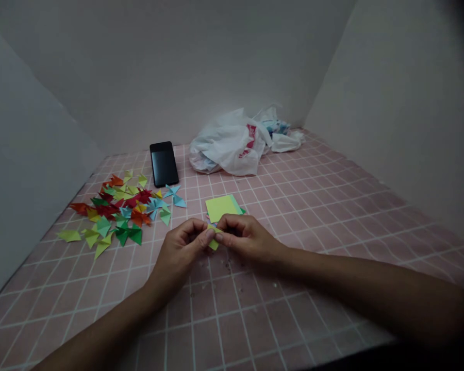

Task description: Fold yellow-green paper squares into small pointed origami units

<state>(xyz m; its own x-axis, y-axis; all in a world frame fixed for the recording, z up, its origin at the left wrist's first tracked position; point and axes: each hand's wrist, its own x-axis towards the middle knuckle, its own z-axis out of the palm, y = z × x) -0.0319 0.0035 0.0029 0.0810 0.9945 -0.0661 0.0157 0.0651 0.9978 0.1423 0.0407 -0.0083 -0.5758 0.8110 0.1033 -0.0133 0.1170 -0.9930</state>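
My left hand (183, 247) and my right hand (244, 236) meet over the pink tiled floor (278, 288). Both pinch a small folded yellow-green paper piece (214, 242) between thumbs and fingertips. Just beyond the fingers lies a small stack of square paper sheets (223, 207), yellow-green on top with blue and green edges showing. Most of the held piece is hidden by my fingers.
A heap of folded paper shapes (119, 208) in red, green, yellow, orange and blue lies to the left. A black phone (164, 163) rests behind it. Crumpled white plastic bags (235, 141) sit in the far corner. Grey walls close in on three sides.
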